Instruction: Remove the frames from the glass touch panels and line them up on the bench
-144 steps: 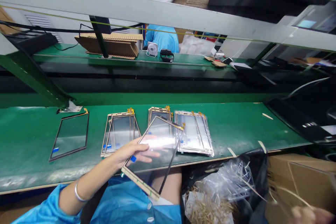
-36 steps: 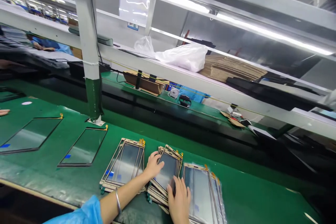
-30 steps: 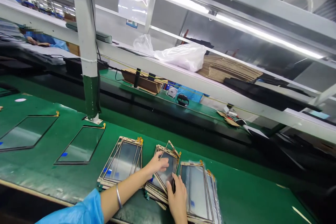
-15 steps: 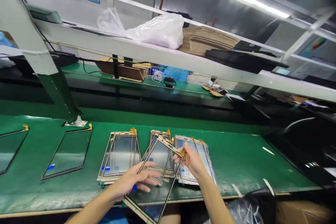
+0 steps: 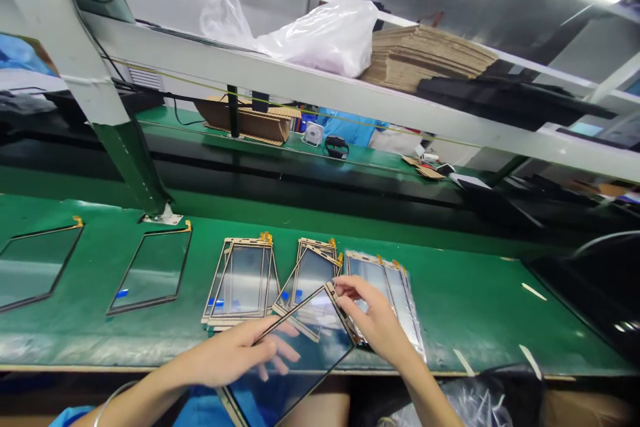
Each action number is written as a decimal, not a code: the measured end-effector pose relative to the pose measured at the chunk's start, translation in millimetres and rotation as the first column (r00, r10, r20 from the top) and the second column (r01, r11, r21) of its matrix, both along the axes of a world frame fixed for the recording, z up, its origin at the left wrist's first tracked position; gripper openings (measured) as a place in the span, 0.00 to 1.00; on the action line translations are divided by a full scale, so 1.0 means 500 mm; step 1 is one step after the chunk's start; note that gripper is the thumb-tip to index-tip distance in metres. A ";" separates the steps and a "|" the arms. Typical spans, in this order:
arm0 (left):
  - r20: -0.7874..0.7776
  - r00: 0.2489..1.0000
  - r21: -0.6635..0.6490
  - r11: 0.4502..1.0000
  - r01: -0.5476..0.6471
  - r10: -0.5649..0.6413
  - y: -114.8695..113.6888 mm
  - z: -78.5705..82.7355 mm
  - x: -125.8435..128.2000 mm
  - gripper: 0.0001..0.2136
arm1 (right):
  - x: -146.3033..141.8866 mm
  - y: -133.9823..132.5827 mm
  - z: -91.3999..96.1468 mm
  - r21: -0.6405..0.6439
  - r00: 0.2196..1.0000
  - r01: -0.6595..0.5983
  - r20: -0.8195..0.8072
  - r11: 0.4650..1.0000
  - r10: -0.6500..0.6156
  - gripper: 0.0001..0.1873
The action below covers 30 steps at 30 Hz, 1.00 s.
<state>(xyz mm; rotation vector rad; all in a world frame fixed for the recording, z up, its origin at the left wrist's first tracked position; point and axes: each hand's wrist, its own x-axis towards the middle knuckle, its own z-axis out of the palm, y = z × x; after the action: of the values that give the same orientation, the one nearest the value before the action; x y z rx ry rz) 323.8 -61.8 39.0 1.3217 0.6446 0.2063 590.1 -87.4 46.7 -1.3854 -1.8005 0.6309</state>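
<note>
I hold a dark glass panel with a tan border over the near edge of the green bench. My left hand grips its left edge, fingers under the glass. My right hand pinches its far right corner and border strip. Behind the panel lie three stacks of similar panels: a left stack, a middle stack and a right stack wrapped in clear film.
Two single black-framed panels lie on the bench to the left. A green post rises behind them. An overhead shelf carries a plastic bag and stacked cardboard. A person in blue works behind the far bench.
The held panel has dropped lower and tilted flatter toward me. My right hand has slid from its top corner to the right corner. The camera has tilted slightly.
</note>
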 end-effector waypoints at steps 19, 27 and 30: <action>-0.033 0.982 -0.020 0.983 0.183 -0.183 -0.003 0.046 -0.023 0.16 | -0.015 -0.013 0.054 0.061 0.964 -0.241 0.131 0.969 0.232 0.06; -0.026 0.976 0.005 0.976 0.217 -0.217 -0.011 0.045 -0.030 0.15 | -0.019 -0.020 0.070 -0.075 0.978 -0.203 0.023 0.976 0.206 0.07; -0.033 0.972 0.006 0.973 0.233 -0.232 -0.013 0.047 -0.031 0.15 | -0.022 -0.028 0.072 -0.014 0.964 -0.220 0.148 0.975 0.219 0.09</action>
<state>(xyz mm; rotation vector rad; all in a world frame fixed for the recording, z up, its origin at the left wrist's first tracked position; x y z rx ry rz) 308.4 -68.2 62.5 1.3998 0.5102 -0.0025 579.3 -101.3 82.9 -1.2695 -2.0929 0.6539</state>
